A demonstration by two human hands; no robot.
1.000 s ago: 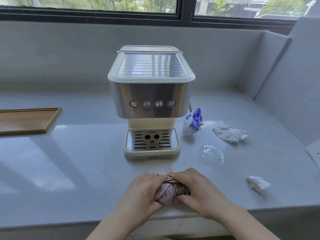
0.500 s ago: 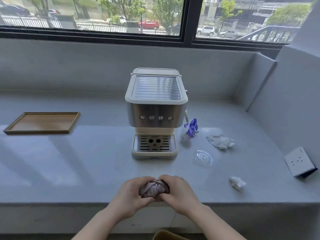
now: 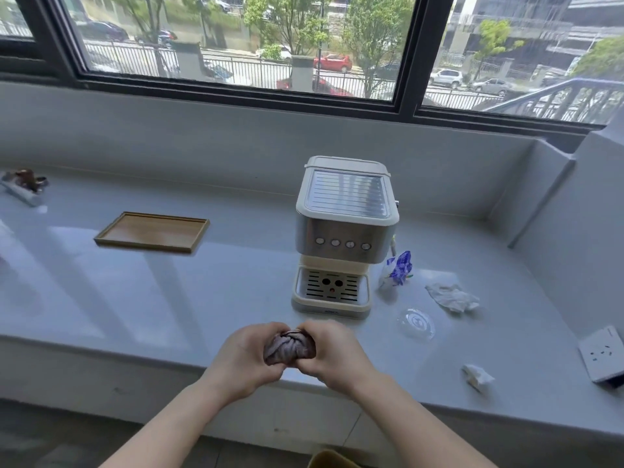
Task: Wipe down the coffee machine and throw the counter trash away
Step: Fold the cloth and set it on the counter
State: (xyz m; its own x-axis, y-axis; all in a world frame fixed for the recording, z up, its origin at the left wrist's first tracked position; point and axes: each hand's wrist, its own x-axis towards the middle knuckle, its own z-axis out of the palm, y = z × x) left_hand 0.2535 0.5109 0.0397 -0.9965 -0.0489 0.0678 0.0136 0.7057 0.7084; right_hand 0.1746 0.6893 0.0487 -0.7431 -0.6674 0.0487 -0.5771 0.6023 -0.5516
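I have both my hands closed together around a bunched purple-grey cloth (image 3: 289,347), my left hand (image 3: 243,363) gripping it from the left and my right hand (image 3: 332,353) from the right, so the cloth is squeezed into a twisted ball between them. They hover just over the front edge of the grey worktop (image 3: 169,298), a little in front of the coffee machine (image 3: 344,231).

The coffee machine stands upright on the worktop, straight ahead of my hands, with a steel front, four round buttons in a row and a cream drip tray at its foot.

The trash lies to the right of the machine. A blue and white wrapper (image 3: 395,269) sits just beside the machine's right side. Further right is a crumpled white tissue (image 3: 452,297). In front of those, nearer to me, a clear plastic lid (image 3: 416,323) lies flat, and a small wad of white paper (image 3: 476,376) rests near the front edge.

A white socket block (image 3: 602,357) sits at the far right of the worktop. To the left, well apart from the machine, lies a shallow wooden tray (image 3: 152,231). Behind everything runs a dark-framed window (image 3: 407,52).
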